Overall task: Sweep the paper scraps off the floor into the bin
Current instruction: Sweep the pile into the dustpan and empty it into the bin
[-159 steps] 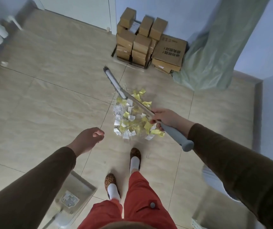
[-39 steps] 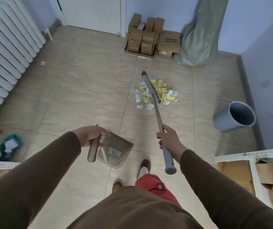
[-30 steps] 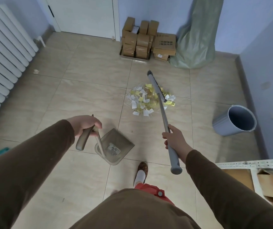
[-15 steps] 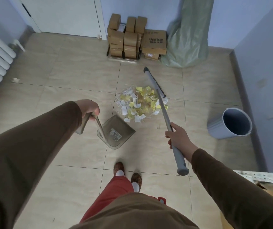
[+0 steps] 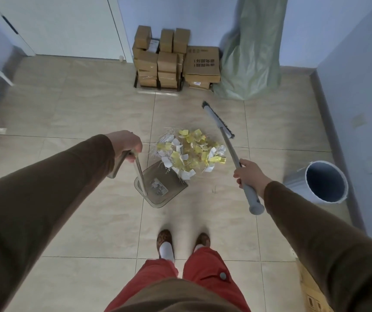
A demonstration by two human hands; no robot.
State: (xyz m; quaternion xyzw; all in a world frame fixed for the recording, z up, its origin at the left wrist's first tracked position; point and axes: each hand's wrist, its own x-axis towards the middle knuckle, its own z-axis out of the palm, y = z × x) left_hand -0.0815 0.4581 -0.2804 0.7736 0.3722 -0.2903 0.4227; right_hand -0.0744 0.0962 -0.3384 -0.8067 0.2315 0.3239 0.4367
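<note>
Paper scraps (image 5: 188,153) lie heaped on the floor; bin (image 5: 322,182) well right of the heap. Left hand (image 5: 126,143) grips the dustpan (image 5: 161,188) handle, lip against the heap; right hand (image 5: 249,176) grips the broom (image 5: 225,136), head beyond the heap to draw scraps in.

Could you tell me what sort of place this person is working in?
Probably a small storage or utility room: stacked cardboard boxes and a large green sack stand against the wall, beside a white door, on a tiled floor.
</note>
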